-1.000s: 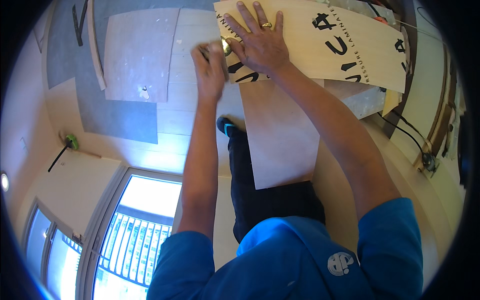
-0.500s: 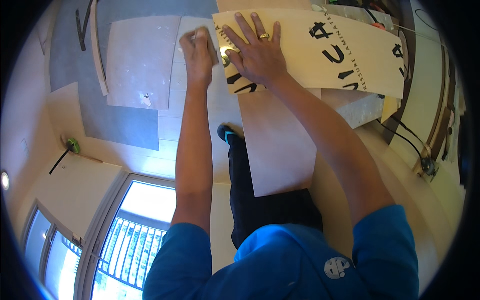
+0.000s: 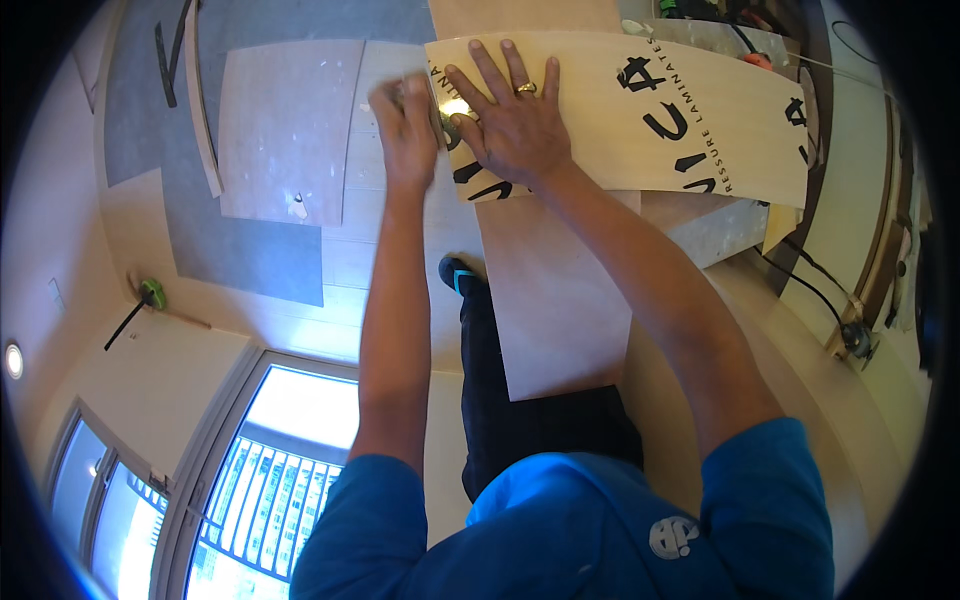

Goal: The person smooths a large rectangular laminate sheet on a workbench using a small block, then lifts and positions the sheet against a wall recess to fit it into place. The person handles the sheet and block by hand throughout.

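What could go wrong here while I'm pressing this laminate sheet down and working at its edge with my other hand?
1. The right hand lies flat on the laminate sheet right beside the blurred, moving left hand; whatever that hand holds could slip into the spread fingers.
2. The sheet overhangs the narrower board beneath, so it might flex or slide.
3. Cables trail on the floor nearby, a possible trip hazard.

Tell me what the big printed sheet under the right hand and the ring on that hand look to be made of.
Printed sheet: thin laminate, likely; pale wood-grain face, matte, bowing slightly. Ring: yellow metal, perhaps gold; it glints. The right hand lies flat on the sheet.
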`<action>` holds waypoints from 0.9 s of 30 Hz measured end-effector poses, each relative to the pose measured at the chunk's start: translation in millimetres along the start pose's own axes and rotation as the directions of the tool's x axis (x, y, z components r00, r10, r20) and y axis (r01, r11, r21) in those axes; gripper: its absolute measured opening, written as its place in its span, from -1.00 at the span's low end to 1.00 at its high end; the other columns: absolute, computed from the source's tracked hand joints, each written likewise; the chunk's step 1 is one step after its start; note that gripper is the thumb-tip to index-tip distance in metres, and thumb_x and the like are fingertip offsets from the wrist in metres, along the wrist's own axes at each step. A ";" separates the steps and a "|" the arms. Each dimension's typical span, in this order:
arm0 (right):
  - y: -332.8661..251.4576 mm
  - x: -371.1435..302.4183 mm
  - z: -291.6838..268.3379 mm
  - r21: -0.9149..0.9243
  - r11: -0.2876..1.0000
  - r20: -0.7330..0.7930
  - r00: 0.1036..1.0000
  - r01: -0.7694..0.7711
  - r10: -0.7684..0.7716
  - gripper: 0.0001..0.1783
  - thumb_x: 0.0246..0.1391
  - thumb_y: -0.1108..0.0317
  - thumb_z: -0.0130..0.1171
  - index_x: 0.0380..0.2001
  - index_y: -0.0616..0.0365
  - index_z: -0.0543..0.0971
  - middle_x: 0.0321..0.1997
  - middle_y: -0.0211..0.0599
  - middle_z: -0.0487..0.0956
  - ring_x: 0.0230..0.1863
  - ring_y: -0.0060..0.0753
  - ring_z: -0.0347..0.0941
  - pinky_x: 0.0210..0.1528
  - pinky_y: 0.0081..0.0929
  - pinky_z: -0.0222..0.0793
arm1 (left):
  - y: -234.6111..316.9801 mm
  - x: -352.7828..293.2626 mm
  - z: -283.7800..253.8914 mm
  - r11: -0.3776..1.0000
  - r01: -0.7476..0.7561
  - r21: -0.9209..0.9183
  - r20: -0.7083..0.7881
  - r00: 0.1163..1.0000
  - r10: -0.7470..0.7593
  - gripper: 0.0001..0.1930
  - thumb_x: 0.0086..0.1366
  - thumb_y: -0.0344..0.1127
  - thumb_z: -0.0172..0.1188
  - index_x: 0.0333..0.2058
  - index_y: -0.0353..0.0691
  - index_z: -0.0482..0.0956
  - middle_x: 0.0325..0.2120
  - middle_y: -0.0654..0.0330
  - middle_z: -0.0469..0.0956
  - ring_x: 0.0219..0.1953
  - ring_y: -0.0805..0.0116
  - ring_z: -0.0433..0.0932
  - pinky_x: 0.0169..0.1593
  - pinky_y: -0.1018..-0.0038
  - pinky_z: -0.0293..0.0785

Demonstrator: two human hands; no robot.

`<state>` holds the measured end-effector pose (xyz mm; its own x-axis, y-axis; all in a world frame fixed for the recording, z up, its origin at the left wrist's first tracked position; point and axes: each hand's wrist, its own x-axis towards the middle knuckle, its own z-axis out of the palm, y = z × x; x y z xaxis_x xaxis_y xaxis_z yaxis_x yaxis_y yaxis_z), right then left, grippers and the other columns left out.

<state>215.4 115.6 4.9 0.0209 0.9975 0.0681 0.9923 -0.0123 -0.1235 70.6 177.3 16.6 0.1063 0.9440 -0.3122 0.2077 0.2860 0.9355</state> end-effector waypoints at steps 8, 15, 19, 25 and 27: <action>-1.6 -3.4 0.4 0.017 1.000 0.020 1.000 -0.004 0.004 -0.37 0.46 -0.20 -0.16 0.51 -0.43 0.30 0.70 -0.38 0.02 0.69 -0.05 -0.16 0.49 0.67 -0.33 | -35.1 -69.7 -12.7 0.997 0.021 0.072 0.044 0.999 -0.024 -0.35 0.56 0.15 0.04 0.19 -0.44 0.31 -0.04 -0.02 0.47 -0.01 0.27 0.48 0.08 0.37 0.49; -4.0 -0.7 -0.5 0.031 0.999 -0.041 0.999 0.023 -0.022 -0.36 0.45 -0.23 -0.18 0.51 -0.44 0.30 0.70 -0.38 0.04 0.69 -0.05 -0.18 0.48 0.67 -0.31 | -8.6 -2.8 -7.5 0.998 -0.067 -0.015 0.020 0.998 0.067 -0.38 0.57 0.15 0.02 0.19 -0.39 0.33 0.03 -0.04 0.47 0.05 0.19 0.47 0.16 0.33 0.46; -13.7 3.2 -3.6 -0.032 0.999 -0.006 1.000 0.026 -0.026 -0.36 0.45 -0.23 -0.17 0.51 -0.45 0.31 0.69 -0.38 0.06 0.68 -0.05 -0.13 0.47 0.68 -0.27 | -9.4 10.9 -12.9 0.995 -0.100 0.002 -0.008 0.995 0.100 -0.41 0.55 0.09 0.08 0.17 -0.38 0.28 -0.05 -0.07 0.45 -0.05 0.24 0.48 0.01 0.36 0.49; -0.7 -1.7 -1.7 -0.064 0.998 -0.013 1.000 0.014 -0.015 -0.37 0.44 -0.21 -0.15 0.49 -0.44 0.34 0.68 -0.38 0.10 0.66 -0.01 -0.05 0.45 0.71 -0.22 | -47.4 -140.3 -31.4 0.983 0.150 0.103 0.039 0.987 -0.154 -0.37 0.58 0.15 -0.03 0.21 -0.40 0.31 0.08 -0.09 0.44 0.11 0.19 0.44 0.23 0.30 0.39; -0.6 -4.8 -3.3 -0.035 0.999 -0.008 1.000 0.008 -0.008 -0.38 0.44 -0.20 -0.14 0.48 -0.42 0.35 0.67 -0.37 0.11 0.65 0.00 -0.03 0.45 0.71 -0.22 | -37.2 -102.6 -26.3 0.992 0.087 0.094 -0.046 0.996 -0.083 -0.36 0.57 0.17 -0.03 0.22 -0.39 0.31 0.06 -0.09 0.45 0.10 0.19 0.44 0.23 0.30 0.39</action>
<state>215.1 110.6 7.9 0.0135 0.9969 0.0770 0.9961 -0.0067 -0.0879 26.4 74.2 18.2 0.0437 0.9238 -0.3805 0.3066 0.3501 0.8851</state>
